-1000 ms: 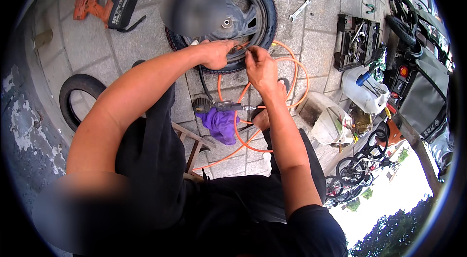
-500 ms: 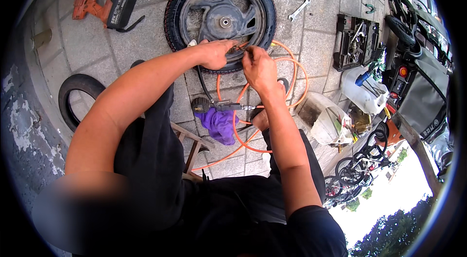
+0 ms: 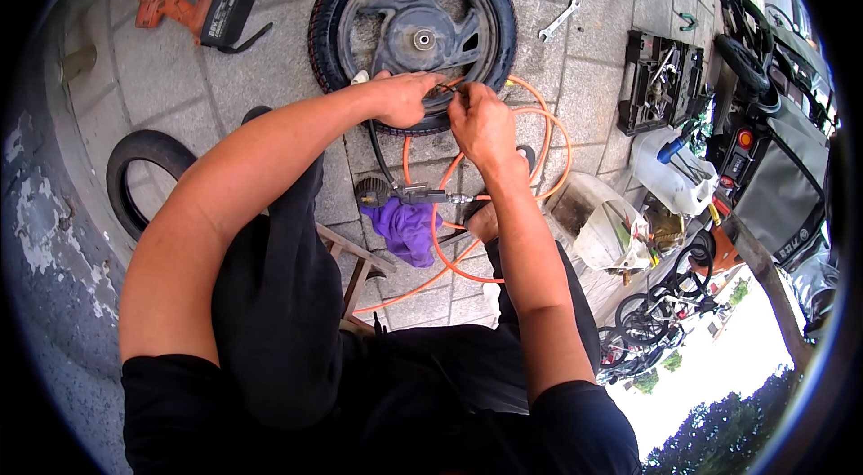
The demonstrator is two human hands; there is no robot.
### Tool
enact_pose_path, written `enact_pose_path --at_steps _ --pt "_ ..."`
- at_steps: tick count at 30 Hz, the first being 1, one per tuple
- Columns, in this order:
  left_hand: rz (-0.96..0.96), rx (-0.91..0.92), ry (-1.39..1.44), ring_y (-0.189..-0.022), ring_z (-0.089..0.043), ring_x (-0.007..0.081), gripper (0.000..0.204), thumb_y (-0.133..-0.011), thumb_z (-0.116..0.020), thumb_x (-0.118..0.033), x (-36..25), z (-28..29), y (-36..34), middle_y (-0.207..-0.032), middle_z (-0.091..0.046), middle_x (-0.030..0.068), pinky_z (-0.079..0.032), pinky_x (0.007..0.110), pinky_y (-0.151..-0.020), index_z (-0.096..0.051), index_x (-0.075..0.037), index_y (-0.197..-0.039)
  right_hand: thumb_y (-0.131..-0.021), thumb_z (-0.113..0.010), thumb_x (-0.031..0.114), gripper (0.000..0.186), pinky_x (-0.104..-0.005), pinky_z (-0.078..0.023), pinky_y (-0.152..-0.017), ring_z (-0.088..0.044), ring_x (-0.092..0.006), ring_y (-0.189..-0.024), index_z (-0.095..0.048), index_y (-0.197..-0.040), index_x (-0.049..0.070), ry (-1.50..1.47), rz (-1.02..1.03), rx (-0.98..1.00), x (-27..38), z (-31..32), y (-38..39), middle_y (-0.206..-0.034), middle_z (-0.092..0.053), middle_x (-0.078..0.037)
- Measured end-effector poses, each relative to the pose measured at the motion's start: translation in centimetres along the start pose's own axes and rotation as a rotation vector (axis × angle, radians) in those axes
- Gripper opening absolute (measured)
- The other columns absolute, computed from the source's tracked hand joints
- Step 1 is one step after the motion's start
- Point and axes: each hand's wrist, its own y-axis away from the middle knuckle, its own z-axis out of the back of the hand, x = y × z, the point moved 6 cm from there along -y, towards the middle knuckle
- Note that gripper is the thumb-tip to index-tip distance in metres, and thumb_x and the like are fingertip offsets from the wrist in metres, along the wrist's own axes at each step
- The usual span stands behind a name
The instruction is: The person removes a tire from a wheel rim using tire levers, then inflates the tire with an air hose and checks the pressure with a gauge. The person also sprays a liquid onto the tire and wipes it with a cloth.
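A scooter wheel [image 3: 412, 18] with a black tyre lies on the paving. My left hand [image 3: 403, 99] rests at its lower rim, index finger reaching right, other fingers curled on something I cannot make out. Just right of it, my right hand [image 3: 481, 126] is closed in a pinch on a small thing at the rim, too small to name. A black hose [image 3: 378, 151] runs from by the wheel down to an air inflator with a gauge [image 3: 418, 194], beside a purple cloth [image 3: 404, 230] and loops of orange hose [image 3: 566, 138].
An orange cordless impact driver [image 3: 180, 8] lies upper left, a loose tyre [image 3: 126, 178] left, a spanner [image 3: 559, 18] right of the wheel. An open toolbox [image 3: 640, 84], cut plastic jugs [image 3: 598, 228], a parked scooter [image 3: 782, 187] and bicycles [image 3: 643, 327] stand right. A wooden stool [image 3: 355, 291] is beneath me.
The wheel and surroundings sit slightly further right in the picture. Both hands stay at the lower rim, with only slight movement of the fingers.
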Motion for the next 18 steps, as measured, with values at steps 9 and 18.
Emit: enact_pose_path --at_steps 9,18 --pt "0.0 0.007 0.015 -0.156 -0.037 0.0317 0.078 -0.095 -0.053 -0.016 -0.1 0.2 0.2 -0.17 -0.039 0.0148 -0.028 0.053 -0.124 -0.028 -0.015 -0.169 -0.099 -0.066 0.024 0.024 -0.0534 -0.058 -0.072 -0.072 -0.045 -0.079 -0.064 -0.092 0.001 0.109 0.106 0.035 1.5 0.4 -1.1 -0.09 -0.072 -0.023" --pt "0.002 -0.004 0.033 -0.156 -0.038 0.0306 0.078 -0.096 -0.052 -0.017 0.2 -0.2 -0.1 -0.17 -0.04 0.0115 -0.027 0.054 -0.124 -0.027 -0.02 -0.17 -0.103 -0.066 0.028 0.03 -0.0527 -0.058 -0.075 -0.072 -0.0461 -0.087 -0.069 -0.093 0.0 0.024 -0.126 0.083 0.6 0.3 -1.2 -0.1 -0.074 -0.026"
